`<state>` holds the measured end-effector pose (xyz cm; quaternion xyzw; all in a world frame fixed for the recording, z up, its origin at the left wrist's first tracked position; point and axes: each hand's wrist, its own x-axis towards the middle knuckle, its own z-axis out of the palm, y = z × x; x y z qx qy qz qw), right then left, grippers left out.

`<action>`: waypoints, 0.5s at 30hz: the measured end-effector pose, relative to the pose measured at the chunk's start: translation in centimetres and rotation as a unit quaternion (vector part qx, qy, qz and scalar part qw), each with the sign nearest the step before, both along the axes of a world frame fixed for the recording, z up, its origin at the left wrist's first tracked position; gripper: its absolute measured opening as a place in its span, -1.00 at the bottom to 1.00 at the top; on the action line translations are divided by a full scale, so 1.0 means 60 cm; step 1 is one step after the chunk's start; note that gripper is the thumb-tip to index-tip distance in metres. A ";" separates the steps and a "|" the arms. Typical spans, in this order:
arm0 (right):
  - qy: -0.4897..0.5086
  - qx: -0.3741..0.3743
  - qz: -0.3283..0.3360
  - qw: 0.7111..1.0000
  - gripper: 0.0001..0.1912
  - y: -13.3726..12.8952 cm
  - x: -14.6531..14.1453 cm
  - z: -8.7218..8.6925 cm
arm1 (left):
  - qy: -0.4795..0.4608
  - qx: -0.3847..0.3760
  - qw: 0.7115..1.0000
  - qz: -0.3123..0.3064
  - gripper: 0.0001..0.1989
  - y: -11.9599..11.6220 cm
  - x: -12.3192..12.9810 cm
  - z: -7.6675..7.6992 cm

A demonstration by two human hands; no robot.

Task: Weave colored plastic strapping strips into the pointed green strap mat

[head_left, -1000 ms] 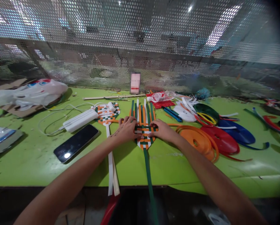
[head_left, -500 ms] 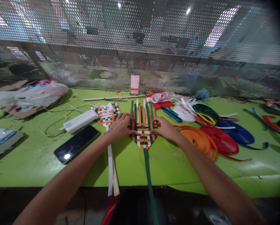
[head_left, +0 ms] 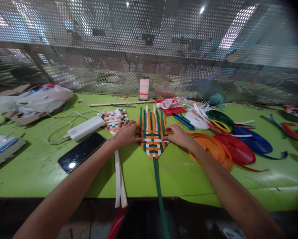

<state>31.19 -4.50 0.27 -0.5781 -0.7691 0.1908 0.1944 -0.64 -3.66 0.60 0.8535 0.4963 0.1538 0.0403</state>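
Note:
A woven piece of green, orange and white flat strips lies on the table in front of me, its pointed end toward me. Loose strip ends stick out at its far side. My left hand grips the left edge, thumb on top and fingers curled at the rim. On the opposite edge, my right hand pinches the weave between thumb and fingers. From the point a long green strip runs down over the table edge. A second woven piece lies beyond my left hand.
A phone and a white power bank with a cable lie left. Coils of orange, red and blue strip lie right, near a blue cutter. A perforated metal screen stands behind the table.
Both hands have slid slightly outward along the weave, so the thumbs are now nearer its side edges. The woven piece stays nearly in place.

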 end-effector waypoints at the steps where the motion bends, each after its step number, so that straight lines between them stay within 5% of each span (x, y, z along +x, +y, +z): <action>1: 0.001 -0.002 -0.002 1.000 -0.46 0.000 0.001 -0.001 | 0.000 0.000 1.000 0.000 -0.32 0.000 0.000 0.000; 15: -0.015 0.013 -0.013 1.000 -0.57 0.000 -0.004 -0.002 | -0.009 -0.009 1.000 0.007 -0.34 0.004 0.001 -0.007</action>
